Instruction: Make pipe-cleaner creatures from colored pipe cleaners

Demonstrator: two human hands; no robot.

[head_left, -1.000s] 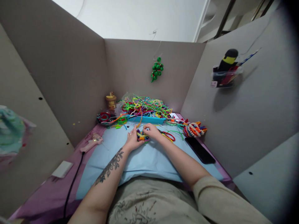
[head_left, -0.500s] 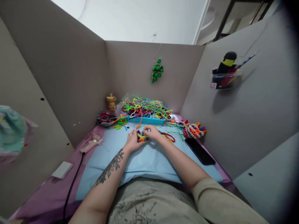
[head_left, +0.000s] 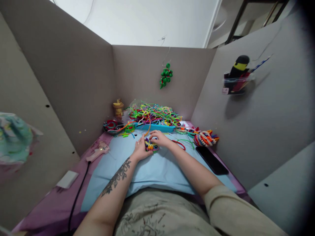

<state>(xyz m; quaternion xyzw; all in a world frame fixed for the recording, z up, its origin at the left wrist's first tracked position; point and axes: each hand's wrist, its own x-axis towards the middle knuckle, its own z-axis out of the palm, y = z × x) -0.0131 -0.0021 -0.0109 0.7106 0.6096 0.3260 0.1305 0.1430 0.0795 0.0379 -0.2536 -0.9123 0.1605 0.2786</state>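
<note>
Low over the blue cloth (head_left: 159, 168), a small multicoloured piece of knotted cord (head_left: 151, 146) is held by my left hand (head_left: 141, 149). Its fingers lie along the left side, the thumb at the lower edge. My right hand (head_left: 159, 138) is bent over the top right of the piece, fingers curled in and the tips close to the left fingers. What the right fingertips pinch is too small to make out. An orange cord (head_left: 149, 123) rises from near the left fingertips towards the pile behind.
A blue tray (head_left: 159, 128) heaped with coloured cords stands at the back. Braided cord bundles (head_left: 206, 138) and a black phone (head_left: 212, 160) lie right. At left are a pink glue gun (head_left: 98, 153) with a black cable, a white box (head_left: 67, 179) and a dark bowl (head_left: 112, 131). Grey panels surround the table.
My right hand has shifted slightly left and up over the piece, and its fingers are bent differently. My left hand keeps its hold. The whole view has shifted slightly.
</note>
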